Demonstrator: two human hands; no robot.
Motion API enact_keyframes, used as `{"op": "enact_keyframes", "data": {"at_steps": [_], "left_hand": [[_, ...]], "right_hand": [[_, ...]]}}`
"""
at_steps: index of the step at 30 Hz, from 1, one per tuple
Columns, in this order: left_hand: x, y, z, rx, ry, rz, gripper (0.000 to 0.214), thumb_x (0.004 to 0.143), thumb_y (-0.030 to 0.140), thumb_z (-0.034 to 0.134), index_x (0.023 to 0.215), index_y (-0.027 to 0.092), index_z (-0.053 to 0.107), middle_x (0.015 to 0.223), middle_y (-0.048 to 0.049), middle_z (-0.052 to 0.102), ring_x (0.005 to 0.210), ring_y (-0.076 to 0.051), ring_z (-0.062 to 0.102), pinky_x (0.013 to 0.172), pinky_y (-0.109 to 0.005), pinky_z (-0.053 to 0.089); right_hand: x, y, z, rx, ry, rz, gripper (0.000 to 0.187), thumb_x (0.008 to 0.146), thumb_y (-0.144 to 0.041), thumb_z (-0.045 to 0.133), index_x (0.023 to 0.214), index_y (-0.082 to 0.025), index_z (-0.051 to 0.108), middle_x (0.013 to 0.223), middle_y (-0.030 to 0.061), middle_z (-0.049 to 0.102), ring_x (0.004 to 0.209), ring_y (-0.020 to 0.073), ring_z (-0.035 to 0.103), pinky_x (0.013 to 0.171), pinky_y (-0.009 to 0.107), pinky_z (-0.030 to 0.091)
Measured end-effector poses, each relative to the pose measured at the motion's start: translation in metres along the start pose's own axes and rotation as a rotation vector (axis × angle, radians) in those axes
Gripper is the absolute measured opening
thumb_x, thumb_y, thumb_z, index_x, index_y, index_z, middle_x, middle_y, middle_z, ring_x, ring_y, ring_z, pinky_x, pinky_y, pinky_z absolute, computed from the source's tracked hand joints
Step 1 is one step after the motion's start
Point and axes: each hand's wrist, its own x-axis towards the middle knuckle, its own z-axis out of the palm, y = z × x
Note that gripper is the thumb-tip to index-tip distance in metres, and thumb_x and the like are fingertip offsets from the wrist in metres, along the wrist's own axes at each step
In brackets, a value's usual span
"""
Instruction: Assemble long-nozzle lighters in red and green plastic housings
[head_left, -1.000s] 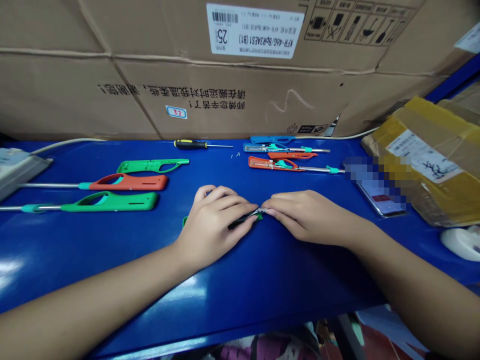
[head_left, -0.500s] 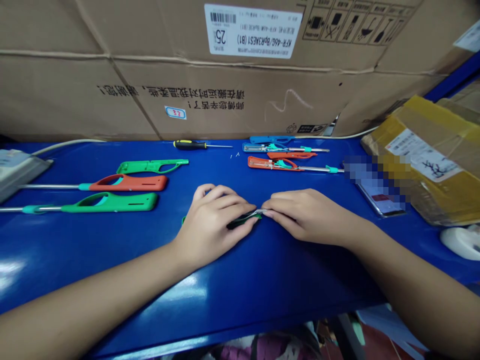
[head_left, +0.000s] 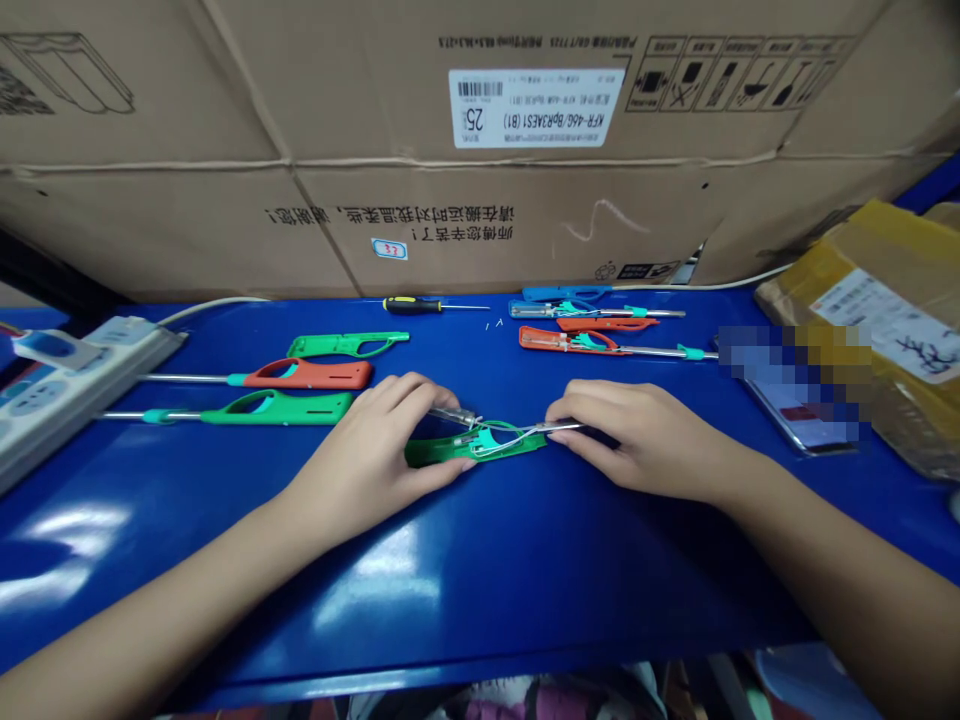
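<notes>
My left hand (head_left: 379, 440) is closed round the left end of a green lighter shell half (head_left: 514, 452), its thumb along the near edge. A turquoise trigger (head_left: 487, 438) and thin white wires sit in the shell. A greyish cylindrical part (head_left: 456, 414) sticks out from under my left fingers, raised above the shell. My right hand (head_left: 649, 435) pinches a thin metal tube (head_left: 564, 427) at the shell's right end, with wires running into it. My left palm hides the shell's left end.
Left lie an orange lighter (head_left: 319, 375), a green lighter (head_left: 300, 408), a loose green shell half (head_left: 349, 345) and a power strip (head_left: 82, 375). Behind are a screwdriver (head_left: 412, 304), opened lighters (head_left: 570, 341) and a large carton (head_left: 420, 190). A phone (head_left: 810, 405) and taped parcel (head_left: 885, 320) lie right.
My left hand has opened up somewhat from over the shell, so the trigger and wires now show. The right hand and tube sit farther from it. The camera view has shifted left and up.
</notes>
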Motion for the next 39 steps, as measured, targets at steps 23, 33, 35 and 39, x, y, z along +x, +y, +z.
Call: {"op": "enact_keyframes", "data": {"at_steps": [23,33,35,39], "left_hand": [[-0.004,0.011,0.026,-0.289,0.077,0.122,0.017,0.093,0.024,0.070,0.108,0.018,0.074,0.103,-0.0065,0.075,0.102,-0.020,0.068,0.093,-0.037,0.056],[-0.006,0.009,0.033,-0.419,0.123,0.030,0.017,0.091,0.024,0.072,0.107,0.016,0.073,0.107,-0.0081,0.075,0.102,-0.019,0.071,0.094,-0.032,0.057],[-0.006,0.010,0.033,-0.449,0.112,0.024,0.016,0.091,0.023,0.072,0.106,0.016,0.072,0.107,-0.0080,0.074,0.102,-0.019,0.070,0.093,-0.031,0.057],[-0.005,0.011,0.033,-0.499,0.090,0.006,0.015,0.090,0.023,0.073,0.103,0.016,0.072,0.104,-0.0070,0.074,0.099,-0.018,0.069,0.091,-0.029,0.056]], "right_hand": [[-0.001,-0.005,0.005,0.049,0.099,0.014,0.015,0.103,-0.029,0.051,0.109,-0.022,0.062,0.103,0.0030,0.067,0.090,0.0154,0.065,0.078,0.029,0.048],[-0.002,0.000,0.009,0.016,0.180,0.003,0.014,0.101,-0.026,0.054,0.110,-0.021,0.063,0.102,0.0036,0.069,0.089,0.0162,0.066,0.076,0.029,0.049],[-0.002,0.001,0.009,0.013,0.188,0.001,0.014,0.101,-0.026,0.054,0.111,-0.021,0.062,0.102,0.0034,0.069,0.089,0.0162,0.066,0.075,0.028,0.049],[-0.003,0.005,0.004,-0.008,0.124,0.039,0.013,0.101,-0.029,0.052,0.108,-0.023,0.062,0.101,0.0023,0.069,0.088,0.0162,0.066,0.074,0.029,0.048]]}}
